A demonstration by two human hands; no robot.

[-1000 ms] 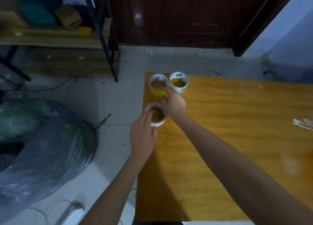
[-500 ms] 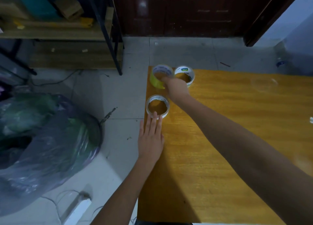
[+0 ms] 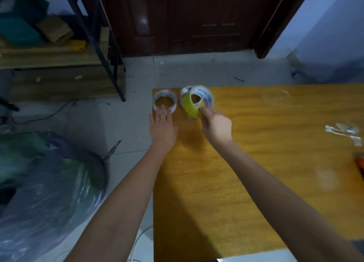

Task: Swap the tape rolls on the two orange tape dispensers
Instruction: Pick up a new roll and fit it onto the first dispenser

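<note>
- Head view, only camera here: the right hand [image 3: 216, 124] is curled shut, pinching the yellow-green roll of tape with a white printed core [image 3: 198, 101] at its lower rim. The roll is lifted off the wood and tipped up on edge, hole facing the camera.
- The left hand [image 3: 162, 128] is flat and open, fingers together and stretched forward, holding nothing. Its fingertips [image 3: 163, 111] reach the near rim of the clear tape roll with a white core [image 3: 165, 102], which lies flat at the far left corner of the orange-brown wooden table [image 3: 256, 163].
- A third roll, white-cored [image 3: 185, 93], sits right behind the lifted yellow-green one and is mostly hidden by it, so can't tell much more.
- Edges: both flat rolls are close to the table's far edge, and the clear one is right by the left edge too, with grey tiled floor [image 3: 137, 84] beyond. Plenty of bare tabletop to the right and toward the camera.
- A crumpled strip of clear tape [image 3: 342, 132] lies well off to the right, and a sliver of something orange [image 3: 360, 163] pokes in at the right border, too cut off to say what it is.
- On the floor to the left there's a big bag of clear plastic [image 3: 49, 183] and a black metal shelf frame [image 3: 94, 35].
- Writing: the lifted roll's core reads "MADE IN CHI..." in blue print; the rest is blurred.
</note>
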